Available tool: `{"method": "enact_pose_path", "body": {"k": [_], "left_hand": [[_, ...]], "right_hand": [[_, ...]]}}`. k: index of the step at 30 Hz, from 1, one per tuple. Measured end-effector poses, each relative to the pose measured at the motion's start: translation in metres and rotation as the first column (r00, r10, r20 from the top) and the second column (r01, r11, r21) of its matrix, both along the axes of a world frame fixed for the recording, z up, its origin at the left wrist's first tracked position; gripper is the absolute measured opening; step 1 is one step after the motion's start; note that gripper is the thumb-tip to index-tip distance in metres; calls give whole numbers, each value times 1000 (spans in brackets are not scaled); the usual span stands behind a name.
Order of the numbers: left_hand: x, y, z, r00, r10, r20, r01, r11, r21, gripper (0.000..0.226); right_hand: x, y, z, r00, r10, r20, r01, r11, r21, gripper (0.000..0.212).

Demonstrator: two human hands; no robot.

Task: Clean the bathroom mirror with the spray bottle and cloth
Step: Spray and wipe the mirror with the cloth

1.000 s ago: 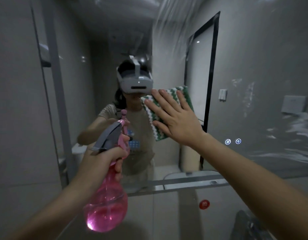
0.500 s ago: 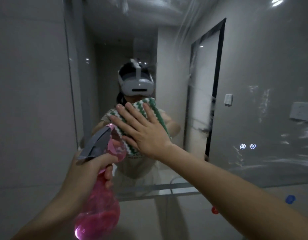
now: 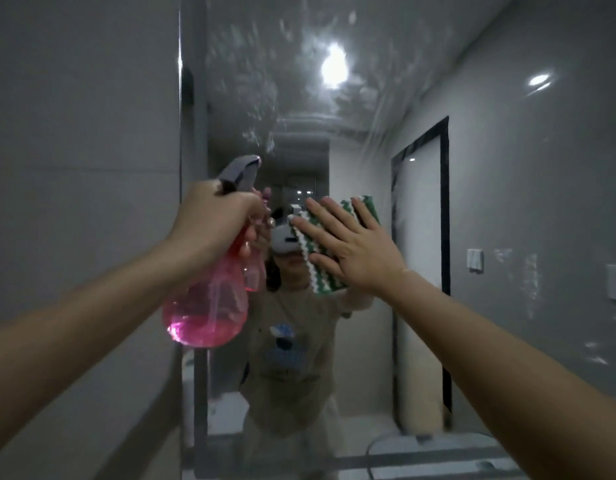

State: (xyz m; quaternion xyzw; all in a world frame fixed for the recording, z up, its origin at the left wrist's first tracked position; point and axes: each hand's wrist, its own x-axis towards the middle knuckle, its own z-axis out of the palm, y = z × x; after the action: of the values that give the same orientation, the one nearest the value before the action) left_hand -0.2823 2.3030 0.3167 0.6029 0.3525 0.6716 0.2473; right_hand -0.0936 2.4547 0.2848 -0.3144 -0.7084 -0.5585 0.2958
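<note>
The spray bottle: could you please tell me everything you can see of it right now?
The spray bottle is translucent pink plastic with a round belly, a narrow neck and a grey trigger head. A dip tube shows inside; the liquid level is unclear. It is held raised and slightly tilted, nozzle aimed at the upper mirror. The left hand wraps its neck at the trigger. Its pink reflection appears just behind.

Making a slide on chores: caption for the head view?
Left hand aims pink spray bottle while right hand presses striped cloth against mirror.

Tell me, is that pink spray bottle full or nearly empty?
Nearly empty: the spray bottle, held by the left hand, shows pink liquid only in its rounded bottom.
</note>
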Motion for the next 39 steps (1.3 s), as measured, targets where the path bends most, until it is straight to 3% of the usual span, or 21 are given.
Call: {"method": "enact_pose_path", "body": {"k": [5,10,17,25,39], "left_hand": [[8,9,55,986,138,-94,-129,987,97,23],[-7,16,100,894,373,-250,-325,922,213,20],[5,22,146,794,509,-331,-430,856,286,15],[9,30,145,736,579,-350,-510,815,276,14],[9,32,107,814,470,-341,-427,882,198,17]], "right_hand": [[-13,4,31,990,54,-128,-46,997,61,56],[-9,11,65,970,80,-229,-62,994,87,57],[-8,16,63,963,116,-243,-93,990,105,58],[-9,13,66,958,101,-268,-93,995,45,61],[-10,13,58,952,84,-294,-80,996,25,57]]}}
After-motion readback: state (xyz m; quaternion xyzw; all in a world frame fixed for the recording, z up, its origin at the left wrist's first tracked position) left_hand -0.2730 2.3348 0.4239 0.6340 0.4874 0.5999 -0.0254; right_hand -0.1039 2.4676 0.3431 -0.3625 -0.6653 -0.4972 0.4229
